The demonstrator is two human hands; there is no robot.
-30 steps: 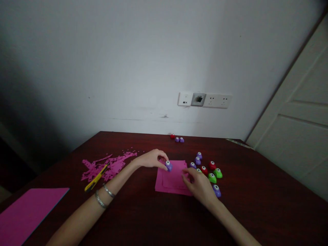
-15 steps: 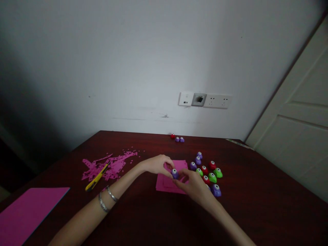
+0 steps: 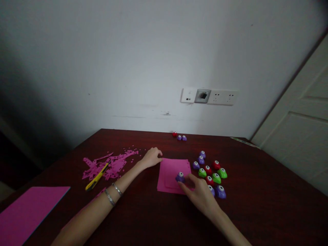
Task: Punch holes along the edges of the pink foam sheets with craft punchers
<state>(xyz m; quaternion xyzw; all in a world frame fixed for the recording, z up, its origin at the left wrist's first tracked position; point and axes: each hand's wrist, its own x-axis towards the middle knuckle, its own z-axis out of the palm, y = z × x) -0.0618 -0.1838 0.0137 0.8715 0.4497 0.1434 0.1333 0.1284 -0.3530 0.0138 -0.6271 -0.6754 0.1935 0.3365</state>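
Observation:
A small stack of pink paper squares (image 3: 171, 171) lies on the dark wooden table (image 3: 256, 191). A purple punch (image 3: 180, 176) sits on the stack's right part. My right hand (image 3: 199, 194) pinches that punch between thumb and forefinger. My left hand (image 3: 151, 158) rests at the stack's upper left corner, fingers curled loosely and holding nothing. A cluster of purple, red and green punches (image 3: 211, 173) lies just right of the stack.
Pink paper scraps (image 3: 112, 163) and a yellow utility knife (image 3: 96, 177) lie to the left. A large pink sheet (image 3: 25, 212) sits at the near left corner. Three small punches (image 3: 179, 136) stand by the wall. A door (image 3: 299, 136) is on the right.
My left hand passed the purple punch to my right hand and drew back to the stack's corner. The right hand has brought the punch down onto the stack's right part.

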